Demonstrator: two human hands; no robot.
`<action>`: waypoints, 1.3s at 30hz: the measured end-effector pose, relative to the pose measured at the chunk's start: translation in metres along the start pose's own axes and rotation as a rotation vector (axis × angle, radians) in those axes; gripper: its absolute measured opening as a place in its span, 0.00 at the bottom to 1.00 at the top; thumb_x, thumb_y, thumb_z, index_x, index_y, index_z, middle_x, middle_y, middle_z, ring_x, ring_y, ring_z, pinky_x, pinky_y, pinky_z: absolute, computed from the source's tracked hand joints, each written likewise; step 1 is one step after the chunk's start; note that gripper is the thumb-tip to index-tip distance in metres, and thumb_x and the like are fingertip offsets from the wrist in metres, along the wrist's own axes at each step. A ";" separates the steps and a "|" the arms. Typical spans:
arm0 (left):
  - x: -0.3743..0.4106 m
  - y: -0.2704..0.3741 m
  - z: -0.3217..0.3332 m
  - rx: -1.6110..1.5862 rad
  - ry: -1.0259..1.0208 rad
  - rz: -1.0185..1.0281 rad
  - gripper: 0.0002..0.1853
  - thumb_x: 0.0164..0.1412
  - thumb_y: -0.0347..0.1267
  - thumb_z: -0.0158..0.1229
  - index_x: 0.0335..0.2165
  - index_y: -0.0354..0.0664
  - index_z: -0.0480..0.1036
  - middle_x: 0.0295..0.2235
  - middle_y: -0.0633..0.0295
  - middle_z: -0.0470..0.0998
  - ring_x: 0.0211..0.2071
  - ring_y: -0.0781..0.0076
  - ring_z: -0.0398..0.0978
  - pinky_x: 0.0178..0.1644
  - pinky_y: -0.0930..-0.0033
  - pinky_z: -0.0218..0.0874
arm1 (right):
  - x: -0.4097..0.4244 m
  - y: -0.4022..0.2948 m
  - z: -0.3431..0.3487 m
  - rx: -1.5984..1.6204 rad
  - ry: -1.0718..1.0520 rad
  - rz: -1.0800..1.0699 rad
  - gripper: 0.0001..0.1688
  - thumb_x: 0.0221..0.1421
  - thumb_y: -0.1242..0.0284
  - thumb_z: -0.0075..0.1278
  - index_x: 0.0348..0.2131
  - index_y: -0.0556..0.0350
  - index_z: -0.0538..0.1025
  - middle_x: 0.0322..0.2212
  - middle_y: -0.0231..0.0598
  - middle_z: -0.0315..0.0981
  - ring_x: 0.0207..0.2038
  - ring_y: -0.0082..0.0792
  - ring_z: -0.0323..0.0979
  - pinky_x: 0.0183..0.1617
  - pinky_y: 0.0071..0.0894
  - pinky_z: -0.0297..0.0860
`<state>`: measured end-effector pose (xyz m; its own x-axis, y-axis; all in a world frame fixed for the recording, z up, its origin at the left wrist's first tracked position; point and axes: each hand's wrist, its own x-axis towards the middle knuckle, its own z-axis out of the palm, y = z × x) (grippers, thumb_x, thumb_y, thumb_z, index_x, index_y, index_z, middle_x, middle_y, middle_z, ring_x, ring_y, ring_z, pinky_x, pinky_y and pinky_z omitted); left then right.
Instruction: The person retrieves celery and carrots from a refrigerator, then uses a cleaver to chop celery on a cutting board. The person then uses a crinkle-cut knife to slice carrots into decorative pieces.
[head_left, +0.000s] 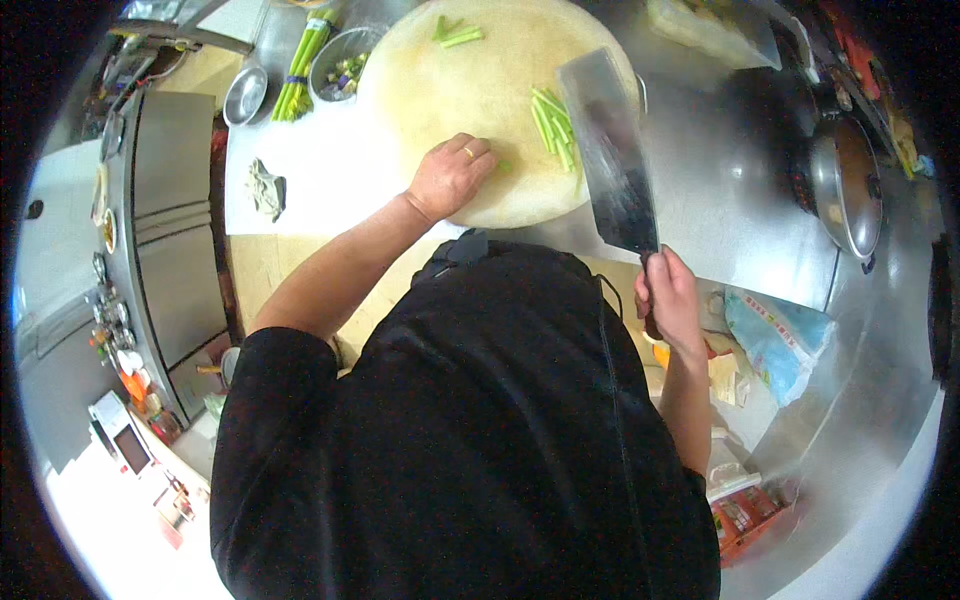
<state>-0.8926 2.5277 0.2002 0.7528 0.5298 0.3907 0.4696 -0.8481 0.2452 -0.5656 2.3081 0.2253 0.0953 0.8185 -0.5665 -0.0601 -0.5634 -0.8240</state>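
Observation:
My right hand (670, 296) grips the dark handle of a wide cleaver (611, 150), whose blade lies over the right edge of a round cutting board (450, 97). Beside the blade is a pile of cut green stalks (553, 127). My left hand (454, 174), with a ring on one finger, rests at the board's near left part. Its fingers are curled, and a small green piece (505, 166) shows by the fingertips; whether it holds anything cannot be told. A few more cut stalks (459, 35) lie at the board's far side.
Left of the board are a metal bowl of chopped pieces (330, 84), a banded bunch of green stalks (300, 67), a small metal bowl (245, 96) and a crumpled cloth (265, 190). A lidded pan (847, 187) stands at the right; a clear container (709, 30) is at the back right.

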 end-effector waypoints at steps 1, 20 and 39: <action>-0.003 0.005 -0.002 -0.003 0.024 -0.026 0.11 0.48 0.28 0.57 0.35 0.43 0.75 0.36 0.61 0.76 0.39 0.59 0.74 0.40 0.61 0.70 | -0.016 -0.042 0.024 -0.076 -0.007 0.006 0.15 0.70 0.62 0.37 0.33 0.52 0.66 0.16 0.25 0.59 0.16 0.16 0.58 0.18 0.20 0.58; -0.037 0.006 0.018 -0.031 0.108 -0.142 0.11 0.52 0.30 0.60 0.37 0.43 0.76 0.38 0.62 0.76 0.44 0.60 0.74 0.48 0.60 0.68 | -0.064 -0.112 0.109 -0.788 -0.109 0.044 0.21 0.68 0.61 0.38 0.51 0.55 0.70 0.36 0.60 0.76 0.42 0.62 0.74 0.45 0.50 0.69; 0.086 -0.135 0.025 0.283 -0.040 -0.373 0.14 0.57 0.29 0.51 0.42 0.40 0.75 0.45 0.51 0.77 0.45 0.52 0.74 0.48 0.57 0.70 | -0.017 0.038 0.035 -0.667 -0.083 -0.043 0.22 0.67 0.60 0.42 0.48 0.59 0.73 0.28 0.46 0.73 0.33 0.42 0.72 0.39 0.35 0.67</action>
<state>-0.8798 2.6875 0.1790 0.5230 0.8028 0.2863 0.8148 -0.5695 0.1085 -0.6038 2.2768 0.2036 0.0056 0.8329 -0.5534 0.5710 -0.4570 -0.6820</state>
